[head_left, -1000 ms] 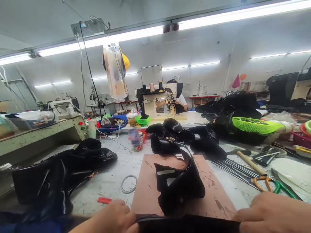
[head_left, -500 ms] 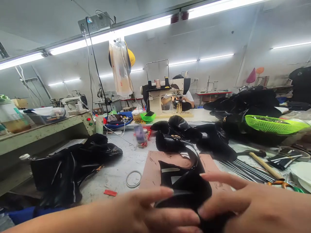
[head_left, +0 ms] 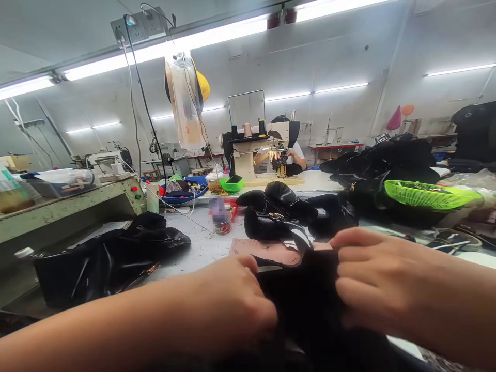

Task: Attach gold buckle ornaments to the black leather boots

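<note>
Between my hands is a dark black piece that looks like a boot upper; its lower part blends into shadow. My left hand is closed on its left side, fingers curled under. My right hand grips the upper right edge, the fingers folded and the thumb side on top. Behind the piece, a pink board lies on the table, partly covered. More black boot uppers, shiny with gold-coloured fittings, lie just beyond the board.
Black uppers are heaped at left, and a larger pile stands at right beside a green basket. A small jar stands mid-table. A sewing machine with a person behind it is across the table.
Both hands have risen and closed on the black piece, lifting it up off the pink board. Before, their fingers were stretched out over it. The view has shifted slightly.
</note>
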### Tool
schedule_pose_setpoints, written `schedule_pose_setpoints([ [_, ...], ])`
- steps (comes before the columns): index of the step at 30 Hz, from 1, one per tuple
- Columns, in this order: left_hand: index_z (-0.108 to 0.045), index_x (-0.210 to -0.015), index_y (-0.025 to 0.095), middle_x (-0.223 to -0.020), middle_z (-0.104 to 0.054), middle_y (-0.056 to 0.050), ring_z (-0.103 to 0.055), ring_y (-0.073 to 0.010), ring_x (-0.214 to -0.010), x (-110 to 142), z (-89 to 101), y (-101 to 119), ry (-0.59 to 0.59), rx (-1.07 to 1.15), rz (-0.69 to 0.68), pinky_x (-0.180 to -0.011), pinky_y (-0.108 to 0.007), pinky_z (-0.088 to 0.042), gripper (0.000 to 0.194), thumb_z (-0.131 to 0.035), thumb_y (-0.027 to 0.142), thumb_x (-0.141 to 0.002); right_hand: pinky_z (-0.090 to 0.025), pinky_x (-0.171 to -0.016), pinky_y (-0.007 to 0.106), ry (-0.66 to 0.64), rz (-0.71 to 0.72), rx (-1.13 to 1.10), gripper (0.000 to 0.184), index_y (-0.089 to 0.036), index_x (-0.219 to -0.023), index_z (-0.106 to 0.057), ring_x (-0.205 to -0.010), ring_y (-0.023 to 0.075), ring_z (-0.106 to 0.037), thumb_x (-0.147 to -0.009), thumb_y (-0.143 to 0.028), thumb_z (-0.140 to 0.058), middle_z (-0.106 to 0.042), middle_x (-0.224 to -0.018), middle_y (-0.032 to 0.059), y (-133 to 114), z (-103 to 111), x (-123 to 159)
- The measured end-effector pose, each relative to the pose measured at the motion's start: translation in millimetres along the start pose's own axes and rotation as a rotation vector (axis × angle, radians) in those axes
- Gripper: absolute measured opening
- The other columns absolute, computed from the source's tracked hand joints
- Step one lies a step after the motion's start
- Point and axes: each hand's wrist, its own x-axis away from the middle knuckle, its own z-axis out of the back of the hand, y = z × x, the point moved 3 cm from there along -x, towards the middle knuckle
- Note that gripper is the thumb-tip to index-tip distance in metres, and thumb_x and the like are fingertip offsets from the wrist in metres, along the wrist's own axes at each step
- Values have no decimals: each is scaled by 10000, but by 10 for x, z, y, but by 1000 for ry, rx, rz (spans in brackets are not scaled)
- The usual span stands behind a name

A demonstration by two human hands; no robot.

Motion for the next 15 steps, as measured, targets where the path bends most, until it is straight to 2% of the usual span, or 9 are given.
schedule_pose_setpoints([
  [4, -626, -798, 196, -818, -686, 6, -614, -116, -740, -111, 47, -62, 267, 140, 53, -822, -243, -423, 133, -511, 170, -861, -374, -819, 348, 109, 6, 153, 426, -199, -554, -494, -478, 124, -449, -949, -235, -338, -507, -481, -25, 90, -32, -147],
  [8, -634, -760, 161, -1074, -594, -65, -600, -144, -912, -128, -89, -123, 522, 243, 118, -854, -223, -457, 107, -591, 236, -823, -338, -870, 356, 201, -1, 175, 404, -201, -546, -476, -463, 119, -384, -928, -157, -349, -460, -469, -37, 31, -117, -174],
  [10, -635, -770, 151, -1076, -563, -78, -594, -148, -921, -142, -170, -138, 589, 249, 112, -852, -220, -472, 84, -601, 217, -808, -328, -886, 353, 184, 18, 160, 403, -201, -553, -474, -473, 120, -381, -931, -158, -343, -458, -479, -38, 7, -161, -181],
  [12, -631, -753, 148, -1046, -550, -81, -592, -146, -892, -168, -219, -134, 640, 208, 100, -766, -199, -501, 90, -592, 208, -807, -321, -899, 351, 155, 37, 127, 404, -199, -566, -475, -486, 119, -384, -941, -172, -329, -467, -494, -40, 15, -187, -186],
  [15, -596, -663, 154, -995, -548, -68, -580, -135, -833, -214, -247, -109, 682, 103, 79, -683, -191, -507, 175, -543, 194, -826, -315, -911, 349, 102, 59, 40, 390, -198, -609, -490, -520, 121, -414, -958, -221, -317, -504, -536, -39, 70, -190, -179],
])
